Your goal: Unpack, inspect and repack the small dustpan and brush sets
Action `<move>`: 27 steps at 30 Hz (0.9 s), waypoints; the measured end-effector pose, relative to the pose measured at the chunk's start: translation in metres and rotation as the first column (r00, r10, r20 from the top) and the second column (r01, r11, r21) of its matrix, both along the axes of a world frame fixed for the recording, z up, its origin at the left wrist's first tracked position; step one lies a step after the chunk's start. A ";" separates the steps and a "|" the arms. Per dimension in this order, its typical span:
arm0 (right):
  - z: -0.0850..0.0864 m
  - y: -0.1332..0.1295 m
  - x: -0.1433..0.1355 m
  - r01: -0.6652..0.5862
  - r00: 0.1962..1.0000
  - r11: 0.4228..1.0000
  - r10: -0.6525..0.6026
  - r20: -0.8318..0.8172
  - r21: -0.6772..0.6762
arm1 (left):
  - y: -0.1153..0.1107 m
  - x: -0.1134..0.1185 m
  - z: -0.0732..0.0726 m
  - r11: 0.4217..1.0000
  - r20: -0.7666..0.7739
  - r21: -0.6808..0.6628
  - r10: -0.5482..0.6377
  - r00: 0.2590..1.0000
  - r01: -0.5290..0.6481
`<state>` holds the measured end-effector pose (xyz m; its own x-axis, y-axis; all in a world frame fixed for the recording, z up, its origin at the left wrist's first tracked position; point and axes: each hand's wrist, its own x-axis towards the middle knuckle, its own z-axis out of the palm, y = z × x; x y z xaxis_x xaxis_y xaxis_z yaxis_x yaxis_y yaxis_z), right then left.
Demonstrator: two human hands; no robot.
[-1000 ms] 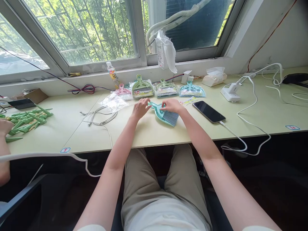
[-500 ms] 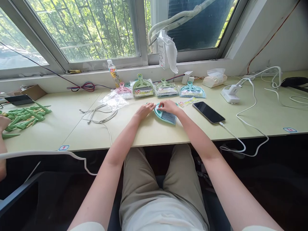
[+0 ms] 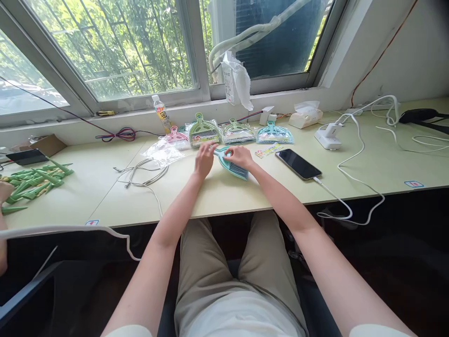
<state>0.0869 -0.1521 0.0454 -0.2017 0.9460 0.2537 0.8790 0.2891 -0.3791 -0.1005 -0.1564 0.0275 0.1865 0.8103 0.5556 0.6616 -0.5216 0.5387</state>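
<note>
A teal mini dustpan [image 3: 228,167] with a small brush [image 3: 239,170] nested in it is tilted on the table in front of me, its grey bristles facing me. My left hand [image 3: 205,160] is closed on the handle end of the dustpan. On the upper part of the brush, my right hand [image 3: 239,156] has its fingers curled in a pinch. The exact grip of both hands is partly hidden by the fingers. A yellow printed card [image 3: 267,150] lies just beyond my right hand.
Bagged dustpan sets in pink [image 3: 176,137], green [image 3: 204,131] and blue [image 3: 274,134] stand at the back. A clear plastic bag [image 3: 162,153] and coiled cable [image 3: 143,175] lie left. A charging phone [image 3: 298,164] lies right. Another person's hand [image 3: 5,191] is beside green pieces [image 3: 38,180].
The dustpan's handle end has swung toward the left and lifted, tilting the set. My left hand has turned more upright around the handle; my right hand has stayed at the brush. The view has shifted slightly.
</note>
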 end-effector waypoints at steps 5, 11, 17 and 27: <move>0.000 -0.005 -0.011 0.132 0.942 0.984 -0.087 -0.325 0.120 | -0.008 0.025 0.004 0.976 0.648 -0.177 0.021 0.762 0.124; -0.005 0.008 -0.004 0.057 0.897 0.998 -0.041 -0.441 0.024 | 0.005 0.032 -0.013 0.878 0.829 -0.331 0.095 0.551 0.347; -0.003 0.019 0.041 0.429 0.900 0.903 -0.429 0.075 0.014 | 0.018 -0.003 -0.004 0.913 0.894 -0.343 0.246 0.375 0.219; -0.005 0.003 0.005 0.174 0.937 0.975 -0.121 0.327 -0.137 | 0.025 -0.016 -0.008 0.899 0.870 -0.417 0.351 0.345 0.136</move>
<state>0.0918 -0.1494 0.0406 -0.1013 0.9940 0.0419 0.9887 0.1053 -0.1065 -0.1168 -0.1318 0.0191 -0.3414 0.9395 -0.0296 -0.3428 -0.0951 0.9346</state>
